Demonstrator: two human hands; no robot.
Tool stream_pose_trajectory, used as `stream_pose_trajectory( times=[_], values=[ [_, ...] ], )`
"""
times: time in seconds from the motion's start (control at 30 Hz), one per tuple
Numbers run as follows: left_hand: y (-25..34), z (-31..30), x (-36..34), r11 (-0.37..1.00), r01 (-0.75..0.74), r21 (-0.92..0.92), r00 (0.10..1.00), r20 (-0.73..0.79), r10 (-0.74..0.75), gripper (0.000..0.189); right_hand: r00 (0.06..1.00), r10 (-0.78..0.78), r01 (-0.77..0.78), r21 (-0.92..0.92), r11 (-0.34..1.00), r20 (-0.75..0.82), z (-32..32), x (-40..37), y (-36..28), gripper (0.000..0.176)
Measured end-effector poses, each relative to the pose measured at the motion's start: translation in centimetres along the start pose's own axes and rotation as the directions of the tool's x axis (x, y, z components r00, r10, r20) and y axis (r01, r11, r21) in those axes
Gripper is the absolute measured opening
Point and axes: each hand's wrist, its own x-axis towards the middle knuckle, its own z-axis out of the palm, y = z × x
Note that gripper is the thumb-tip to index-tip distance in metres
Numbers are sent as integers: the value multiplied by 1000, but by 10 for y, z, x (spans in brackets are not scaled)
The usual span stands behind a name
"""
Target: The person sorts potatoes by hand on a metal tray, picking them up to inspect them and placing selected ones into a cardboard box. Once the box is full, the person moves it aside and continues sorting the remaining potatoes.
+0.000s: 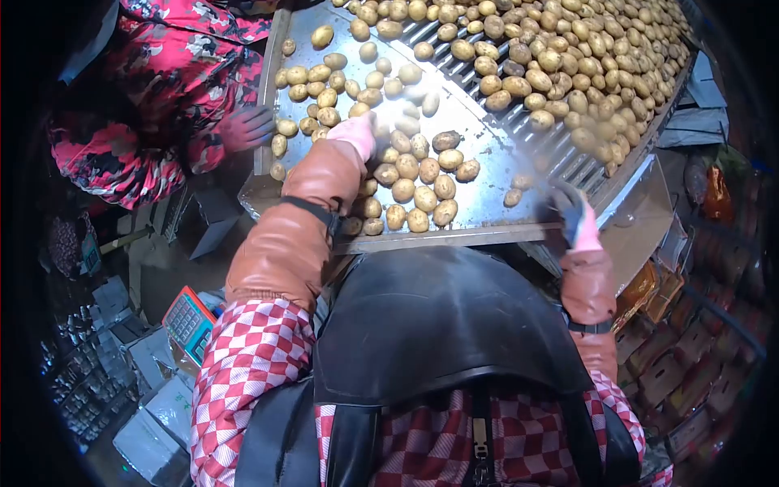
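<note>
My left hand (357, 134), in a pink glove with a brown sleeve cover, reaches over a cluster of potatoes (422, 183) on the metal sorting table (487, 235). Its fingers are blurred, so a grip cannot be judged. My right hand (572, 213), in a dark and pink glove, hangs at the table's near right edge beside a lone potato (512, 197); it seems to hold nothing. Many more potatoes (568, 57) cover the roller bars at the back.
A co-worker in a red patterned jacket stands at the left, their gloved hand (246, 127) at the table's left rim. A weighing scale (188, 321) and boxes lie on the floor at the left. Cartons (665, 365) are stacked at the lower right.
</note>
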Motion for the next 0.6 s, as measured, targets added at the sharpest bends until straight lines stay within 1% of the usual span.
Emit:
stream_pose_trajectory(
  times=[0.03,0.07,0.1,0.13,0.17,0.2,0.23,0.27,0.3,0.33,0.37,0.4,0.43,0.47,0.5,0.53,0.57,0.6],
  values=[
    [18,-20,-28,988,77,-137,996,-27,-81,63,971,166,-205,235,950,174,17,6,-9,46],
    [38,-34,-52,989,72,-133,997,-26,-77,63,887,272,-421,414,807,373,34,9,-19,53],
    [59,-43,-73,970,-43,-238,997,48,56,52,912,217,-373,482,793,348,56,9,-27,58],
    [73,-42,-84,925,-139,-352,977,106,187,43,932,165,-325,541,776,324,78,8,-36,64],
    [77,-26,-84,893,-275,-358,957,-16,288,50,904,125,-376,624,684,408,94,11,-43,66],
    [78,-1,-80,847,-406,-344,914,-144,379,58,872,70,-430,689,584,485,107,11,-51,67],
    [81,24,-57,827,-406,-389,913,-133,385,58,874,66,-394,624,675,481,111,21,-37,57],
    [66,67,-36,782,-614,107,716,-340,609,61,877,62,-352,550,758,476,114,30,-24,47],
    [56,68,-48,789,-589,175,740,-275,613,62,880,58,-306,469,829,472,118,39,-10,38],
    [42,68,-66,791,-564,237,765,-211,609,63,920,105,-227,294,928,378,108,13,-38,31],
    [16,74,-71,792,-565,233,771,-192,607,64,908,70,-292,506,812,412,81,25,0,31],
    [4,67,-92,857,-478,192,821,-248,514,63,938,13,-194,493,848,347,49,22,14,32],
    [-14,73,-101,881,-460,113,829,-301,472,64,959,-44,-97,471,877,279,16,19,26,33],
    [-28,77,-110,904,-425,42,849,-327,414,64,968,-248,249,-41,968,35,-17,7,41,36],
    [-39,76,-122,927,-374,-29,878,-332,344,63,984,133,-108,192,975,-121,-36,-2,16,34],
    [-45,82,-129,968,-237,81,889,-383,250,58,833,490,-307,523,795,-257,-55,-11,-10,34],
    [-54,93,-129,996,-81,38,908,-410,89,56,903,260,-67,485,872,-343,-123,6,100,27],
    [-58,102,-127,997,73,-11,903,-424,-70,55,891,95,-30,151,988,-443,-139,6,111,32]
  ],
)
